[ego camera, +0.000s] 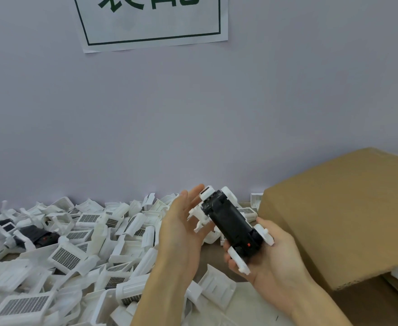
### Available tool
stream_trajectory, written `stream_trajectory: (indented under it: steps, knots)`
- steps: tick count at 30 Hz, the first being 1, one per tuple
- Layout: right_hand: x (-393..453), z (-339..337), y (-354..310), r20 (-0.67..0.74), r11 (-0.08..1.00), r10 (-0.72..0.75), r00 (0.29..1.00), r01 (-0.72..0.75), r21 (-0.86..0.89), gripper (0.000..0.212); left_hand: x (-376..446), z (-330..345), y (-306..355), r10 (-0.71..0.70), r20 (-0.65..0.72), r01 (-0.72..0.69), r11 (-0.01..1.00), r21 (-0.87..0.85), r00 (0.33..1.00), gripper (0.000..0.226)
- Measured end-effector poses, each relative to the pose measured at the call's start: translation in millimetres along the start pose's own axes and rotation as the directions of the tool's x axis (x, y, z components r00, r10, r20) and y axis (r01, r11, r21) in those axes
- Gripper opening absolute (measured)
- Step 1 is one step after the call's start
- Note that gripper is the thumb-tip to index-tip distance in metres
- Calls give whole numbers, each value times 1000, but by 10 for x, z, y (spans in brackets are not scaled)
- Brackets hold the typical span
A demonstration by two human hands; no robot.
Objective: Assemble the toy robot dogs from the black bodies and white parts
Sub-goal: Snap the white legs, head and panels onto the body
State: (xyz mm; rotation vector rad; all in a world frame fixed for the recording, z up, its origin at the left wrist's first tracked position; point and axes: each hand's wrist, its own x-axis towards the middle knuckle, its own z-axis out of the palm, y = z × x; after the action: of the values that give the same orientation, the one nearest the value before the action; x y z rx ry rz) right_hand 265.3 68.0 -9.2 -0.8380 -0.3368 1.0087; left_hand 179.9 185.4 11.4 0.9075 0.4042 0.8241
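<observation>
Right hand point(263, 250) grips the near end of a black body point(230, 225), fingers curled under it, thumb on a white leg point(265, 235) at that end. Body held above the table, tilted, far end pointing up and away; white legs fitted at all four corners, a small red dot near the lower end. Left hand point(181, 228) wide, fingers straight, palm facing the body's left side, touching or just beside the legs there; contact hard to confirm from this angle. Below and to the left, a loose heap of white parts point(80, 250) covers the table, many with grey grid panels. A few dark bodies point(40, 236) lie in the heap at far left. Cardboard box point(348, 212) stands to the right, near the right hand; top closed, contents not visible. Paper sign point(151, 20) on the wall above.
</observation>
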Motion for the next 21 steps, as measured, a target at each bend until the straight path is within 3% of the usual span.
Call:
stream_trajectory:
  steps: [3, 5, 8, 10, 12, 15, 17, 21]
  knots:
    - [73, -58, 58, -109, 999, -50, 993, 52, 15, 38, 23, 19, -28, 27, -106, -25, 999, 20, 994, 31]
    - [97, -64, 82, -170, 991, -137, 976, 135, -25, 30, 52, -17, -32, 67, -158, -60, 997, 50, 985, 25]
    - [81, -65, 106, -199, 928, -297, 934, 233, -290, 19, 71, -50, -35, 122, -169, -99, 986, 137, 978, 22]
    - [69, -59, 130, -143, 798, -412, 900, 281, -533, 35, 68, -36, -45, 139, -146, -105, 971, 215, 980, 21]
    - [54, -39, 164, -52, 668, -494, 868, 340, -662, 49, 61, -20, -58, 148, -105, -112, 952, 286, 983, 25]
    - [52, -12, 219, 65, 471, -608, 791, 426, -772, 55, 56, -20, -56, 153, -74, -121, 938, 325, 985, 36]
    - [59, 0, 236, 150, 284, -696, 702, 462, -840, 54, 56, -22, -46, 152, -63, -124, 938, 322, 986, 38]
    - [66, 5, 264, 323, -16, -781, 534, 501, -865, 59, 69, -25, -60, 105, -72, -80, 953, 293, 992, 23]
